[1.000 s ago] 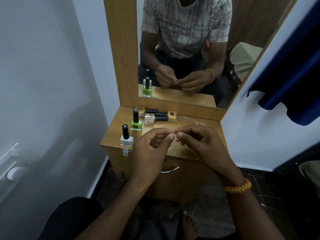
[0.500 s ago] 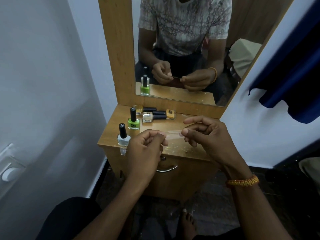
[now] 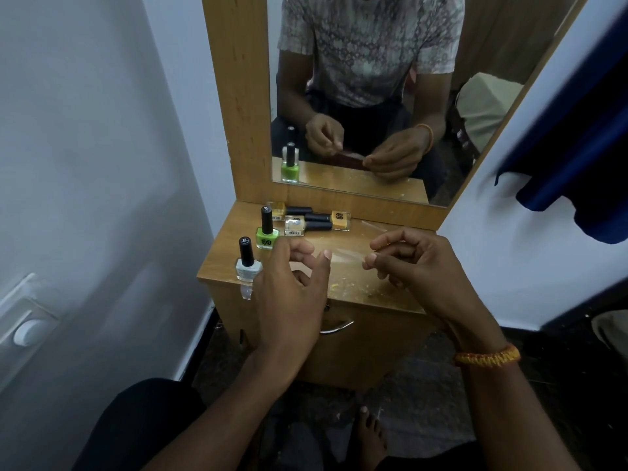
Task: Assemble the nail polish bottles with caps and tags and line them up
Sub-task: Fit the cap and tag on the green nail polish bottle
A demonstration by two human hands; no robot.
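Observation:
My left hand [image 3: 292,294] and my right hand [image 3: 421,266] hover over the small wooden dresser top [image 3: 356,287]. Between them stretches a clear tag strip [image 3: 346,258]; my right hand pinches its right end and my left thumb and fingers pinch its left end. A green bottle [image 3: 266,236] with a black cap stands upright at the left. In front of it, at the front edge, stands a pale blue capped bottle [image 3: 248,267] with a clear tag [image 3: 246,292] hanging below it. Three capped bottles [image 3: 317,222] lie on their sides at the back.
Another clear strip [image 3: 373,226] lies at the back right of the top. A mirror [image 3: 373,96] in a wooden frame rises behind the bottles. A drawer handle [image 3: 336,328] sits below the top. A white wall is close on the left, blue cloth [image 3: 574,158] hangs right.
My hands have moved apart, drawing the clear strip out between them. The bottles have not moved.

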